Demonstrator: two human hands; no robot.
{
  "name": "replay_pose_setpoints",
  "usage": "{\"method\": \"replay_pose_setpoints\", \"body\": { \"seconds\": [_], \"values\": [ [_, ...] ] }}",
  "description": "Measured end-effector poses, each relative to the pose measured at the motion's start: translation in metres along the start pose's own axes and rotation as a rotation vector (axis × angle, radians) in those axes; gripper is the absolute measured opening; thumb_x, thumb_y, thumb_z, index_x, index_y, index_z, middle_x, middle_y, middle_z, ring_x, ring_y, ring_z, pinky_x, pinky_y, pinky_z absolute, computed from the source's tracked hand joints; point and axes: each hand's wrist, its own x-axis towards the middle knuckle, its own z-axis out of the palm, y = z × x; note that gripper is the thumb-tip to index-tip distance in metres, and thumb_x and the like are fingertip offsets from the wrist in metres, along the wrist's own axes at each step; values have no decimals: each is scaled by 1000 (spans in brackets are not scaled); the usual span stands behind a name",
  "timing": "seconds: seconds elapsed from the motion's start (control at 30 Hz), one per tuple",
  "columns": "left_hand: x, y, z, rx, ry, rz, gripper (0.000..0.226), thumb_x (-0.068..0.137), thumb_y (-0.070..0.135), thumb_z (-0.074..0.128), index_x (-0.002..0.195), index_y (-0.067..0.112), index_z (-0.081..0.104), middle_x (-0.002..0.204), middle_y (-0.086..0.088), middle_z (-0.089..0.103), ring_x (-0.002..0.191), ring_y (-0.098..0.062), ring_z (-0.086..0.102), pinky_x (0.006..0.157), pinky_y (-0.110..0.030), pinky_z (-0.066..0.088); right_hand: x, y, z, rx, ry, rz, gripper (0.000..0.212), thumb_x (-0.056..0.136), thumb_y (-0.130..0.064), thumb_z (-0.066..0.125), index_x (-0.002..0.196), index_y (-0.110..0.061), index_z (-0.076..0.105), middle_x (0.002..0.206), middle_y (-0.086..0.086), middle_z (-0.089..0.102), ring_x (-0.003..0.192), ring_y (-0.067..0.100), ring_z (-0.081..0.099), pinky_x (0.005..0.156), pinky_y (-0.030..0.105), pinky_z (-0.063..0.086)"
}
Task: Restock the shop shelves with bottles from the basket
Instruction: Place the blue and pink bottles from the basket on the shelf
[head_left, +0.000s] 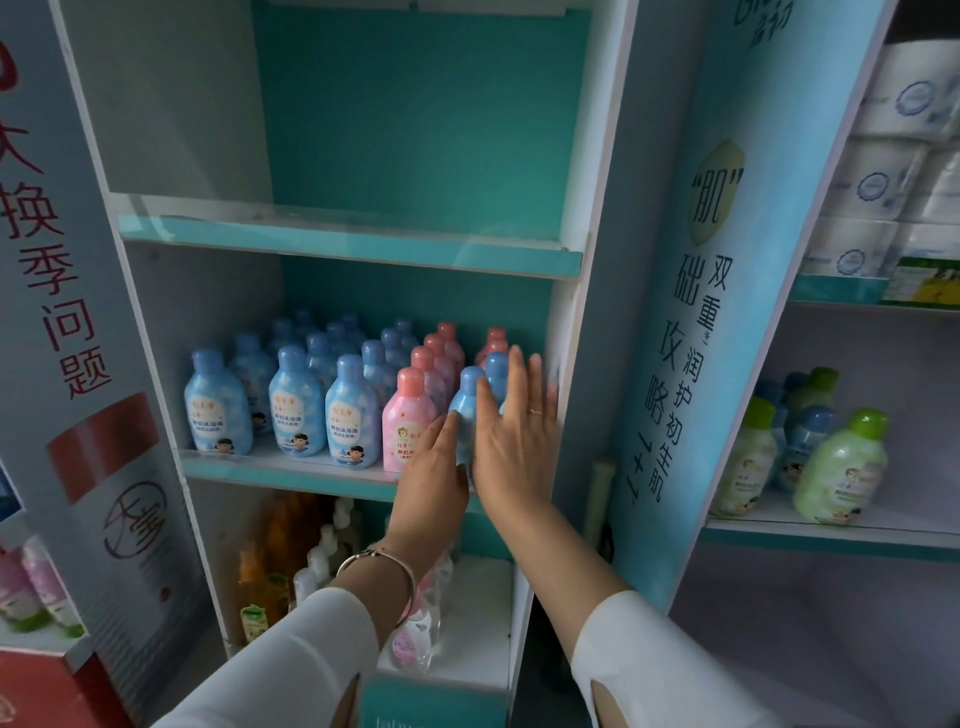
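Note:
Several blue-capped bottles (296, 410) and pink bottles (408, 415) stand in rows on the middle shelf (280, 470). At the shelf's right front stands one blue bottle (466, 410), between my two hands. My left hand (434, 470) touches its left side with straight fingers. My right hand (514, 431), wearing a ring, lies flat against its right side, fingers straight and pointing up. A second blue bottle (496, 371) stands just behind it. The basket is not in view.
The top shelf (353, 244) holds nothing. On the bottom shelf are orange bottles (260, 582), white pump bottles and a clear pink bottle (415, 634). Green bottles (839, 467) stand on the right-hand unit, with paper roll packs (878, 182) above. A printed side panel (691, 332) divides the units.

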Motion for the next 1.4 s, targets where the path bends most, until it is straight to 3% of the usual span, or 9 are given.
{"method": "replay_pose_setpoints", "body": {
  "seconds": [0.1,0.23,0.43,0.6,0.77,0.87,0.97,1.13,1.4],
  "values": [
    [-5,0,2,-62,-4,-24,60,87,-5,49,144,8,33,149,-8,33,136,-23,35,112,-27,26,5,-5,-10,-227,-217,-183,54,70,-20,80,122,-18,63,139,18,49,134,34,42,110,50,24],
    [-13,-2,3,-45,-19,-36,63,87,-7,45,146,11,29,152,-3,28,139,-20,30,114,-27,23,26,-4,-14,-332,-457,-246,62,97,-33,46,151,-25,15,158,18,8,147,32,-1,105,58,-21],
    [-15,-3,2,-30,-93,-26,65,90,-6,40,148,11,14,156,-3,16,144,-17,16,110,-14,9,34,-7,-13,-273,-440,-169,65,89,-33,60,145,-28,27,135,12,41,132,29,39,97,60,-25],
    [-14,-3,1,-67,-134,-75,68,92,-1,43,149,15,9,156,-1,16,143,-17,19,112,-20,14,30,-10,-4,-264,-411,-117,70,88,-34,62,146,-29,24,138,14,39,133,30,37,104,62,-17],
    [-18,-2,-9,-67,-140,-87,66,90,-1,47,148,17,20,153,-2,26,136,-20,34,108,-26,28,26,-8,-7,-240,-417,-140,69,86,-31,63,145,-28,27,145,13,35,139,31,30,110,64,-2],
    [-24,-2,-21,-66,-105,-93,56,88,-2,48,140,13,35,144,-6,39,127,-22,42,101,-25,33,15,-7,-11,-201,-247,-215,57,64,-19,82,117,-19,63,119,12,59,115,33,56,105,62,29],
    [-35,0,-36,-57,-72,-108,47,86,-4,49,131,11,46,133,-9,47,119,-23,49,92,-19,34,-7,-10,-17,-2,-125,-334,40,59,-5,80,97,-10,70,101,13,64,90,33,63,79,42,54],
    [-62,-2,-62,14,-91,-130,49,87,-4,49,133,12,46,136,-7,44,123,-22,45,97,-23,35,-47,-28,-31,111,-302,-323,41,60,-5,79,100,-11,67,102,11,63,82,31,63,56,35,55],
    [-65,-2,-81,58,-93,-155,46,92,2,46,136,15,43,141,-5,40,125,-20,44,103,-26,36,-6,-20,-45,-63,-308,-195,48,43,-1,86,88,-9,72,94,14,67,80,33,66,68,35,55]
  ]
}}
